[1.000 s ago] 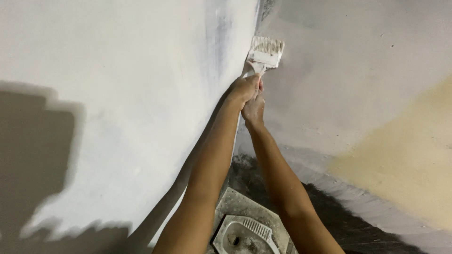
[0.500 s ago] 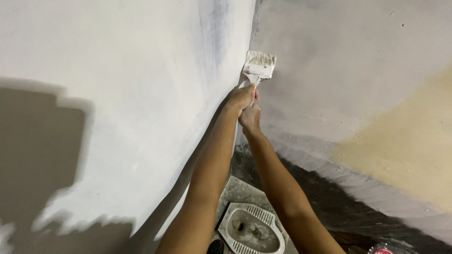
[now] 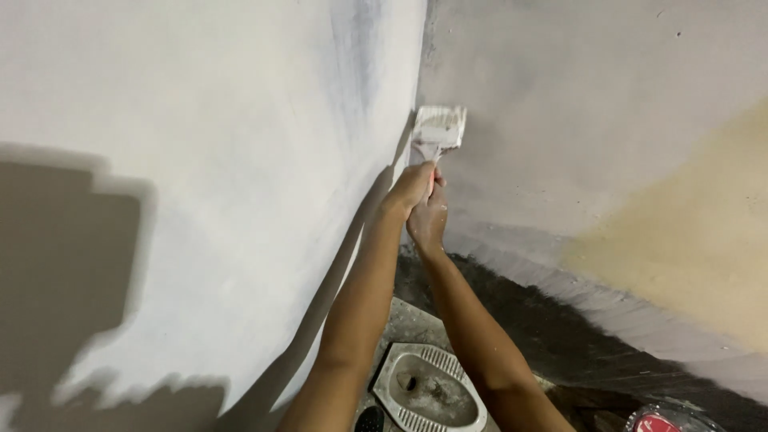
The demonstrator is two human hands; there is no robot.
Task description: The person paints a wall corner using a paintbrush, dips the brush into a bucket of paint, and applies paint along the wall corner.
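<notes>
White paint coats the wide flat paintbrush (image 3: 438,128), whose bristle end is pressed against the grey plastered wall on the right (image 3: 576,120), just beside the inside corner where that wall meets the whitewashed wall on the left (image 3: 224,160). Both arms reach up from the bottom of the view. The left hand (image 3: 410,188) is closed around the brush handle, with a sliver of reddish handle showing between the fingers. The right hand (image 3: 428,224) sits directly below it, touching it and curled shut, apparently gripping the lower end of the same handle, though that part is hidden by the fingers. Below the arms, a pale ceramic squat toilet pan (image 3: 428,388) with ribbed footrests lies set in the dark, rough floor (image 3: 560,336). A tan unpainted patch (image 3: 688,240) covers the right wall's lower area.
</notes>
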